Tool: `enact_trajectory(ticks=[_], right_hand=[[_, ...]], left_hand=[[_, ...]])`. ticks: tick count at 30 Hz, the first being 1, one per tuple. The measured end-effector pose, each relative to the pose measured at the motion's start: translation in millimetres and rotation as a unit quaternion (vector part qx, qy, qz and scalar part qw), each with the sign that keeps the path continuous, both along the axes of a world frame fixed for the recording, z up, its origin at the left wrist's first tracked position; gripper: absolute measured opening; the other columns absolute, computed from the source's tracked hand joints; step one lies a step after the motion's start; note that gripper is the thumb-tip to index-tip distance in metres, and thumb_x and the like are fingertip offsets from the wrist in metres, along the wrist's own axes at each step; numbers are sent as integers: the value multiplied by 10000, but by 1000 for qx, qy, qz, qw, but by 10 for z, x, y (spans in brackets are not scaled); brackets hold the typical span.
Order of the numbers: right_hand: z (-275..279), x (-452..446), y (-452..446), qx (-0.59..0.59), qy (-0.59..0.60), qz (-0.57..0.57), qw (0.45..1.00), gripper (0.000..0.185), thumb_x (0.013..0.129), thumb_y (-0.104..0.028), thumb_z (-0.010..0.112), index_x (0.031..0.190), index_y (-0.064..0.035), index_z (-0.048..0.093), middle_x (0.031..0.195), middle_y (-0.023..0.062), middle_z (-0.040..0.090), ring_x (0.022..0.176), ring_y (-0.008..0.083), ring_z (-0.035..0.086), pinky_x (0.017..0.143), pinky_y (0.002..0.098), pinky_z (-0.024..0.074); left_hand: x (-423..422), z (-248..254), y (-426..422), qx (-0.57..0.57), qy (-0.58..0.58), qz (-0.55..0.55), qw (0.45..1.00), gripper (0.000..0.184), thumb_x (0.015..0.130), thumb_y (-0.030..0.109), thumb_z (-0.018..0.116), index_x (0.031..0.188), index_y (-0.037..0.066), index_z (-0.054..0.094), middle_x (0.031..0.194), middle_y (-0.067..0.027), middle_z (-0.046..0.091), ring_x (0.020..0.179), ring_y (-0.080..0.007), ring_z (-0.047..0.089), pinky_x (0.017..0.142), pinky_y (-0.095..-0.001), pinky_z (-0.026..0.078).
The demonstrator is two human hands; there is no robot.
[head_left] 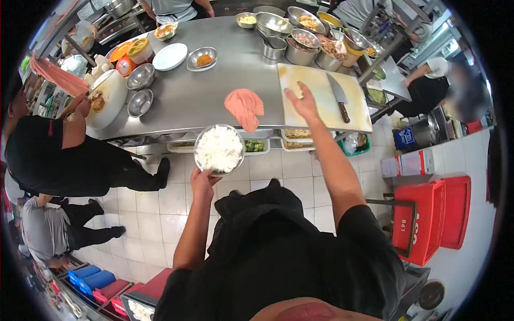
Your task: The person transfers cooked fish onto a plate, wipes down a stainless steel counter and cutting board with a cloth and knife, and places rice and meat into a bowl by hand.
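My left hand [202,183] grips the near rim of a metal bowl heaped with white rice [219,149], held out in front of the counter's edge. With fingers spread and nothing in them, my right hand [303,102] hovers over or rests on the left part of a cutting board [310,77]; I cannot tell if it touches. A knife with a brown handle [342,111] lies on the board's right side, blade pointing away from me. Between my hands a crumpled pink cloth [244,107] lies on the steel counter [182,101], one end hanging at the edge.
Several metal bowls and pots of food [303,51] stand behind the board. On the left are a white plate [170,56], small bowls [140,102] and a large white tub [110,99], where a person in black [48,155] works. Red crates [423,219] stand at right.
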State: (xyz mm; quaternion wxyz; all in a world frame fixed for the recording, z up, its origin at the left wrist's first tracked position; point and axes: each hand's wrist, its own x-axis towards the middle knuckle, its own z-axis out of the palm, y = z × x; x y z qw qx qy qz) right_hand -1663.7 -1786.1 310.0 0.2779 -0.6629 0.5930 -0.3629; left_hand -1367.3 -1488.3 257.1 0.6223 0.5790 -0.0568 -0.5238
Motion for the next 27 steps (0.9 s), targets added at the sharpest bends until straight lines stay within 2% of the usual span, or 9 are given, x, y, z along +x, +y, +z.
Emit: enact_trajectory(ticks=[7,13,17,19,20,21,22,23,27], right_hand=[[310,-296,-1555,-91,55,-27,994,879,775,-557,687,1350,62,448,1397,282,441,1311,377,429,1088,407,347],[442,-389,-3147,-143,105,-13,984,745,795,-517,655,1257,51,520,1215,305,573,1169,405,547,1001,437,434],[31,-430,-4052,-60,234,77,967,588,793,-461,619,1147,6,586,1048,228,668,1014,386,633,923,423,492],[-341,-402,-4386,1,263,104,959,542,803,-446,568,1173,-50,597,1110,208,650,1079,374,604,962,443,463],[-121,-310,-4087,-51,288,32,956,528,814,-463,531,1193,-101,596,1231,204,584,1187,388,523,1010,494,405],[-98,-298,-4102,-15,295,9,955,529,824,-490,505,1211,-139,588,1347,209,473,1254,424,434,1034,537,354],[-69,-298,-4124,22,281,21,959,526,816,-490,534,1222,-158,577,1361,227,431,1243,448,431,1028,549,361],[-42,-336,-4090,25,275,35,960,567,824,-495,544,1291,-175,515,1340,237,441,1206,451,476,995,540,411],[-32,-358,-4142,33,250,50,966,443,773,-362,651,1152,-139,593,1217,205,516,1076,407,580,910,477,488]], left_hand=[[-58,152,-1139,3,-7,-47,999,294,819,-33,493,1108,9,526,1048,-148,635,848,-266,676,646,-374,617],[-405,213,-1885,20,-11,-22,1000,281,823,-43,475,1098,-3,517,1061,-158,622,870,-279,669,649,-380,619],[-663,328,-2340,24,-16,3,1000,235,827,-28,506,1061,2,512,1059,-168,607,884,-304,658,664,-414,611],[-715,170,-2561,15,-30,5,999,213,836,-13,517,1049,-1,508,1051,-170,606,886,-311,657,682,-430,608],[-850,322,-2714,12,-32,-3,999,201,843,-11,503,1044,-3,506,1056,-180,605,900,-326,661,689,-431,609],[-989,486,-2863,9,-34,-11,999,190,849,-9,489,1039,-4,504,1061,-189,604,914,-340,664,695,-432,610],[-986,486,-2943,5,-20,-33,999,270,858,-36,472,1128,-28,478,1137,-186,574,1015,-315,631,794,-385,599],[-1005,468,-3043,-3,-9,-39,999,271,855,-39,468,1126,-32,472,1135,-189,574,1008,-316,634,790,-390,599],[-1017,289,-3371,-26,-15,-55,998,385,829,-29,445,1209,4,501,1097,-149,615,901,-293,676,655,-377,609]])
